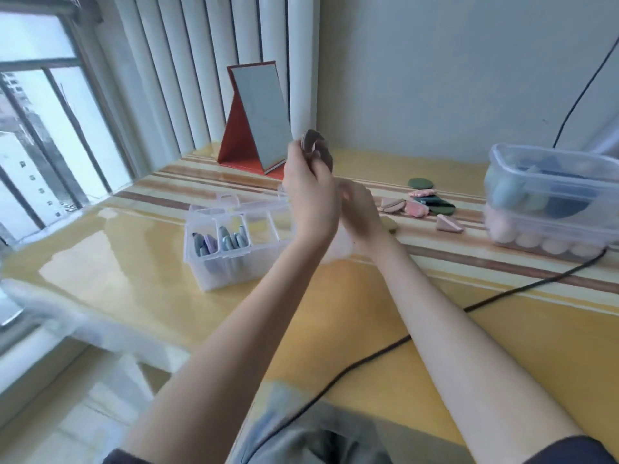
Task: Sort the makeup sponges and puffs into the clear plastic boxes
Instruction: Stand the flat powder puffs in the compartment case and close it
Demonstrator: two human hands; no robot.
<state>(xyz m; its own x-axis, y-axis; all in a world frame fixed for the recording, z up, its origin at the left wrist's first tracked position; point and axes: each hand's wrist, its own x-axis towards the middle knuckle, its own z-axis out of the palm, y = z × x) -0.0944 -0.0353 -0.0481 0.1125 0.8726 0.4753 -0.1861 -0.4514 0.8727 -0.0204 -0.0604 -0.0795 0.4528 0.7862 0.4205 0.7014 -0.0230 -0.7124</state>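
A room in a home is shown, most likely a bedroom or dressing corner high in an apartment block. A yellow table [127, 272] with brown and white stripes is set against a plain pale wall [452, 61] in the upper right of the frame. A folding red-backed mirror [259, 118] is stood at the centre top, before long white pleated curtains [187, 72]. At the left edge a window [40, 135] is seen, through which other tall buildings are made out. Loose makeup puffs [425, 202] and clear plastic boxes [549, 202] are laid on the table at the right, and a black cable [502, 294] is trailed across it.
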